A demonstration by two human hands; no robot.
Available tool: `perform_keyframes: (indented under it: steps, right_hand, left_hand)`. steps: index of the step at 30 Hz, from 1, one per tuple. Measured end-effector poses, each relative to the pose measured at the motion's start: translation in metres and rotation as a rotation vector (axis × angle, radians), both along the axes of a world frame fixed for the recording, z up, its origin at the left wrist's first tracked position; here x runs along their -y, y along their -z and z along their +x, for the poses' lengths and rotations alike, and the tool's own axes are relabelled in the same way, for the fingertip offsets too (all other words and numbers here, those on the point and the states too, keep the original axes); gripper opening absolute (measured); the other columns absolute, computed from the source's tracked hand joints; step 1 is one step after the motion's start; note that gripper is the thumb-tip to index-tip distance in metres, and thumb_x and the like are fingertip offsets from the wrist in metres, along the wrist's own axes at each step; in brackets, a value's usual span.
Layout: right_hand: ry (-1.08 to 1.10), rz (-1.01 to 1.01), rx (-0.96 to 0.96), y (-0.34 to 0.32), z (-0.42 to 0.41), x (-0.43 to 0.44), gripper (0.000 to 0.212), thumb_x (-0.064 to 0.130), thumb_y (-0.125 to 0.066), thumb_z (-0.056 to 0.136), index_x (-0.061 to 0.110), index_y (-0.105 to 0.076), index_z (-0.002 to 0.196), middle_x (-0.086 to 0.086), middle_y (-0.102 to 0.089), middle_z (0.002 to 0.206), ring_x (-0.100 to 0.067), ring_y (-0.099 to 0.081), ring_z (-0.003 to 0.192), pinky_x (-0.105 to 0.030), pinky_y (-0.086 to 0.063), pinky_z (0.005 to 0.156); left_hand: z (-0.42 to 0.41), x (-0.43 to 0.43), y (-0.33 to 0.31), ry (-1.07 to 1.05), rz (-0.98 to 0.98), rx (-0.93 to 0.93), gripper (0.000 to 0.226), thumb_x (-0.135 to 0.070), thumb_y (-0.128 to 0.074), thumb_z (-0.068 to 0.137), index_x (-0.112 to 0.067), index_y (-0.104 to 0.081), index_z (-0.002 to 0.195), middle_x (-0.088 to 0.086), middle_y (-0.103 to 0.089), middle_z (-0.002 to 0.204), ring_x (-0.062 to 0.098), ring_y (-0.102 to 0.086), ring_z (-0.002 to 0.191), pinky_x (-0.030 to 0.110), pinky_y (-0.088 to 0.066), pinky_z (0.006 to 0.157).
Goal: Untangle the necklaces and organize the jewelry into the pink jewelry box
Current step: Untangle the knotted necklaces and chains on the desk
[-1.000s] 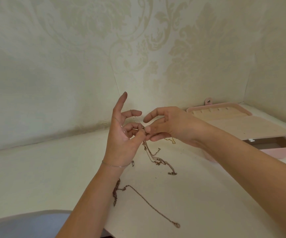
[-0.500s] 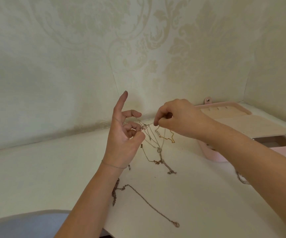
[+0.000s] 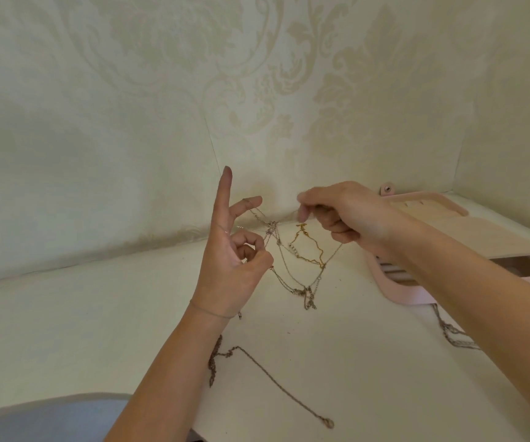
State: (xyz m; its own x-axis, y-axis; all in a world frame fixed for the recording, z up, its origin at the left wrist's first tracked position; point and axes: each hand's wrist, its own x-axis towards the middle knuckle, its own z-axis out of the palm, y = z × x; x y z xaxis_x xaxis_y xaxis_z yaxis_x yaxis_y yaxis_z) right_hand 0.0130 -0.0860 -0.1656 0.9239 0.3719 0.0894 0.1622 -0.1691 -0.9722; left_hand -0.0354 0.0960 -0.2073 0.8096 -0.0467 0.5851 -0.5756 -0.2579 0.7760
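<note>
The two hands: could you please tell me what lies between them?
In the head view, tangled silver chains stretch from the left hand to the right hand, with a gold chain hanging among them.

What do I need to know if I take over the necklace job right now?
Left hand: index finger straight up, thumb and a finger pinching the tangle of necklaces, one strand over another finger.
Right hand: pinches a strand, spreading the tangle above the table.
Pink jewelry box: open, behind the right forearm.
Done: one loose chain lies free by the left forearm, another chain by the box; neither is in the box.
Left: undo the knot, then box everything.
</note>
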Motion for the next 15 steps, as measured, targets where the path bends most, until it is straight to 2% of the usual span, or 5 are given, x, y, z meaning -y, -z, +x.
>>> perform_keyframes:
  steps: [3, 5, 8, 11, 15]
  right_hand:
    - [-0.048, -0.224, 0.059, -0.002, -0.003, 0.002, 0.022, 0.038, -0.073, 0.079, 0.018, -0.077, 0.087, 0.004, -0.02, 0.049, -0.013, -0.014, 0.043, -0.02, -0.016, 0.04]
    - [-0.124, -0.285, 0.036, 0.001, -0.003, 0.0, 0.016, 0.029, -0.076, 0.079, 0.021, -0.078, 0.092, 0.003, -0.026, 0.048, -0.01, -0.019, 0.041, -0.019, -0.022, 0.039]
    - [-0.254, -0.193, -0.03, 0.006, -0.002, -0.002, 0.011, 0.012, -0.069, 0.085, 0.013, -0.077, 0.093, -0.003, -0.05, 0.062, -0.008, -0.036, 0.048, -0.018, -0.042, 0.05]
    - [-0.318, -0.118, -0.131, 0.009, -0.001, -0.004, 0.013, 0.005, -0.066, 0.085, 0.007, -0.073, 0.096, 0.005, -0.037, 0.055, -0.006, -0.028, 0.048, -0.014, -0.031, 0.046]
    - [-0.235, -0.247, -0.174, 0.011, -0.003, -0.008, 0.028, 0.027, -0.072, 0.081, 0.01, -0.074, 0.102, 0.013, -0.031, 0.044, -0.005, -0.027, 0.038, -0.014, -0.021, 0.041]
  left_hand:
    - [0.0, 0.001, -0.001, 0.009, 0.011, 0.005, 0.102, -0.001, -0.057, 0.067, -0.054, -0.012, 0.142, -0.007, -0.052, 0.129, 0.01, -0.051, 0.062, 0.018, -0.042, 0.063]
    - [0.0, 0.001, -0.001, 0.021, 0.015, 0.006, 0.102, 0.0, -0.057, 0.068, -0.055, -0.012, 0.141, -0.008, -0.052, 0.13, 0.009, -0.052, 0.062, 0.018, -0.043, 0.063]
    - [0.0, 0.002, -0.001, 0.029, 0.024, 0.01, 0.102, 0.001, -0.057, 0.068, -0.057, -0.013, 0.14, -0.009, -0.052, 0.13, 0.01, -0.054, 0.062, 0.019, -0.045, 0.062]
    - [0.0, 0.002, -0.001, 0.034, 0.027, 0.016, 0.102, 0.001, -0.058, 0.068, -0.057, -0.013, 0.139, -0.009, -0.051, 0.13, 0.011, -0.054, 0.063, 0.019, -0.045, 0.063]
    - [-0.001, 0.003, -0.001, 0.044, 0.029, 0.015, 0.102, 0.0, -0.058, 0.068, -0.057, -0.013, 0.14, -0.009, -0.051, 0.131, 0.016, -0.056, 0.066, 0.023, -0.048, 0.064]
